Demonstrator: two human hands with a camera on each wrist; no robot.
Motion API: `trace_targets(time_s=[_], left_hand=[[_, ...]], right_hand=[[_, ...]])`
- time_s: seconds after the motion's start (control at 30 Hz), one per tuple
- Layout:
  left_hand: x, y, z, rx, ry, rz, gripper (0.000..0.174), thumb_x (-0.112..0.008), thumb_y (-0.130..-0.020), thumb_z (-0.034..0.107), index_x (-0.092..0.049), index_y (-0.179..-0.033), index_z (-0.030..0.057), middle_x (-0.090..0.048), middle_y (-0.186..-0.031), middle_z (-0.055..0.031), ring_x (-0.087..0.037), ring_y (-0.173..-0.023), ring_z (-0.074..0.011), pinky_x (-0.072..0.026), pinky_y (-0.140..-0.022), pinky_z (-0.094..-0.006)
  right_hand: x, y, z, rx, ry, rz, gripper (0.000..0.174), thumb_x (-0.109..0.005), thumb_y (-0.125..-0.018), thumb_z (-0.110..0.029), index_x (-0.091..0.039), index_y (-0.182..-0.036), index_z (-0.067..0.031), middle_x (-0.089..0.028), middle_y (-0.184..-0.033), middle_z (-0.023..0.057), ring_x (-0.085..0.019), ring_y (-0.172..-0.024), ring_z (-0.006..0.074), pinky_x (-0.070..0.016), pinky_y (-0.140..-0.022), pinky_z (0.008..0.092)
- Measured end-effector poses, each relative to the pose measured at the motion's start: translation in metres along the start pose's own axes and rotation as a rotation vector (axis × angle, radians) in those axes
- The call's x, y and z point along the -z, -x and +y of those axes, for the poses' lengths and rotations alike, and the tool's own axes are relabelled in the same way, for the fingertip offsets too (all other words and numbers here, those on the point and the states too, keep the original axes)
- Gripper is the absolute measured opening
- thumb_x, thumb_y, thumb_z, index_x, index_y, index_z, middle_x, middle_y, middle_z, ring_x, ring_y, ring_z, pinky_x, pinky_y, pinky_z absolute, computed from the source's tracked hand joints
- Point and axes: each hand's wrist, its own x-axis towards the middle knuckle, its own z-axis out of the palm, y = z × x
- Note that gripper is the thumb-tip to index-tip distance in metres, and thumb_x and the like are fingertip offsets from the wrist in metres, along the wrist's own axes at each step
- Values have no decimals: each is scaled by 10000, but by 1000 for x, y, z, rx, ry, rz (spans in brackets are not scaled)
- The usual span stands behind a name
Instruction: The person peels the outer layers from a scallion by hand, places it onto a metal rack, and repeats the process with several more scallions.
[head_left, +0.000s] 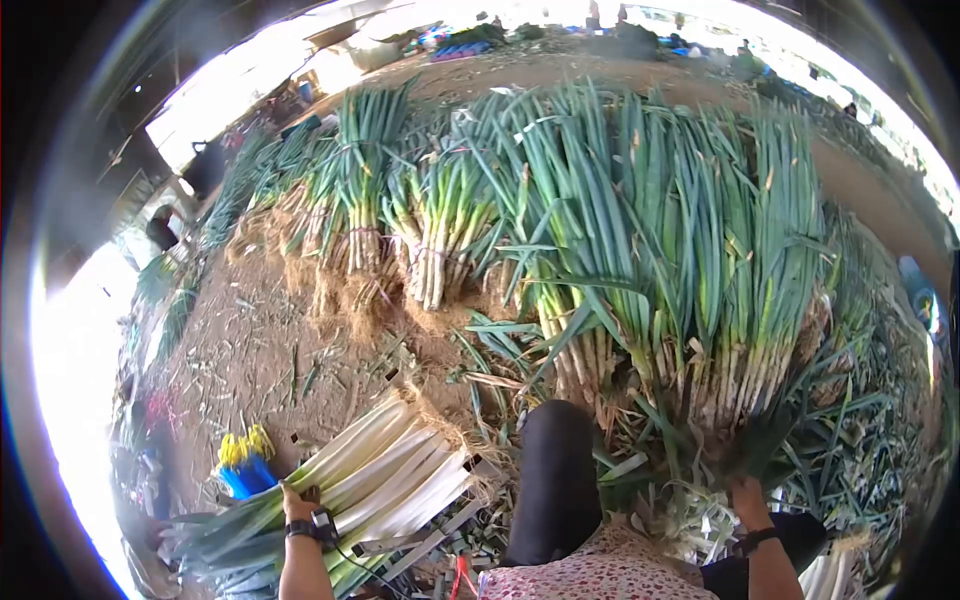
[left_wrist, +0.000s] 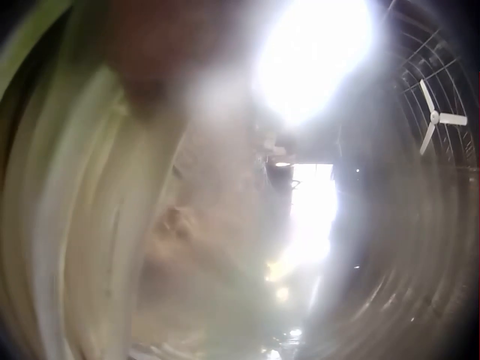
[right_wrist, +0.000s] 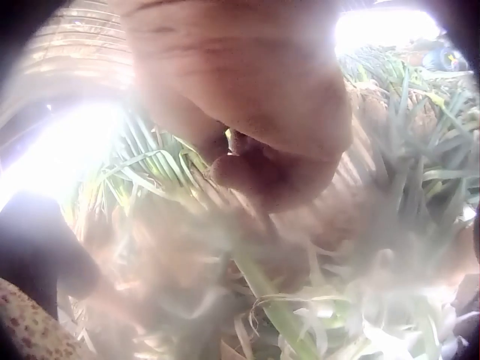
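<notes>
Resting left hand (head_left: 301,505) on long white-and-green cylindrical leeks (head_left: 400,468); cannot tell if grasping. Bent fingers on right hand (head_left: 748,502), cannot tell around what. Might splay leeks by pressing sideways.

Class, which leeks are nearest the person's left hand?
The white-stemmed leeks at the head view's lower left; the left hand touches them, while the other leeks lie farther from it.

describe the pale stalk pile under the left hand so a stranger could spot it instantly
In the head view, find the big bank of green onions right of centre. Go down and left, past the dark knee, to the pile of pale stalks the left hand touches. Its leaves trail to the lower left, while the bank's point up.
</notes>
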Motion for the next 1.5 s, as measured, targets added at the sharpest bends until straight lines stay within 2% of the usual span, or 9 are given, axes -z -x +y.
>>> trace_targets(time_s=[0.23,0.3,0.53,0.67,0.77,1.0,1.23,1.33,1.5], left_hand=[[-8,57,-14,-763,-1051,-430,355,-527,-878,417,-603,-856,70,-594,-711,-77,-578,-608,-281,-469,-538,-387],[-30,56,-9,139,-316,-397,270,-509,-896,338,-577,-730,135,-468,-504,2,-466,-456,-207,-375,-428,-352],[-84,109,-11,32,-838,-482,325,-440,-928,416,-515,-775,139,-486,-622,-34,-464,-538,-159,-412,-466,-301],[-189,103,-90,-1195,-1187,-1153,407,-509,-863,-26,-395,-1253,-39,-507,-993,-84,-508,-876,-124,-439,-769,-198],[-299,282,-211,-177,-512,-1091,114,-562,-879,185,-519,-924,91,-498,-753,-5,-471,-639,-95,-392,-555,-207],[-383,445,-454,484,-416,-1225,123,-568,-861,211,-558,-827,93,-597,-784,-42,-575,-656,-179,-479,-566,-295],[-389,494,-493,516,-587,-1139,79,-507,-880,169,-518,-851,97,-572,-775,-56,-580,-686,-200,-492,-619,-352],[-388,484,-496,542,-602,-1103,95,-525,-881,190,-520,-855,98,-573,-786,-48,-574,-696,-192,-491,-644,-350],[-392,484,-497,580,-662,-993,170,-520,-882,276,-527,-780,140,-573,-757,-26,-558,-675,-182,-486,-613,-346]], right_hand=[[-11,-17,25,125,157,-61,277,-558,-829,-207,-642,-945,29,-627,-668,155,-586,-564,211,-459,-562,361],[-1,-1,-13,-120,114,-165,337,-535,-823,-250,-641,-965,36,-638,-822,250,-637,-790,332,-462,-709,402],[-5,-22,16,-16,-24,-69,345,-545,-845,-265,-628,-1054,-3,-647,-846,208,-614,-808,357,-443,-726,423],[1,-57,22,-112,3,-143,357,-550,-852,-264,-617,-1077,4,-648,-873,186,-607,-803,317,-440,-723,407],[7,-75,14,-189,-186,-77,389,-560,-855,-276,-603,-1097,26,-648,-947,161,-604,-824,263,-446,-747,374],[9,-144,54,-297,-428,10,370,-566,-872,-225,-597,-1143,25,-649,-991,142,-589,-915,232,-439,-823,350],[27,-299,93,117,1001,95,235,-605,-829,-202,-612,-995,-36,-573,-1073,78,-518,-1088,203,-436,-877,324],[32,-359,67,-107,-199,583,458,-623,-813,-246,-533,-1194,-8,-528,-1243,153,-492,-1149,292,-450,-876,413],[39,-394,19,-314,75,457,524,-643,-797,-359,-531,-1196,-38,-574,-1126,175,-574,-1003,315,-472,-850,409]])
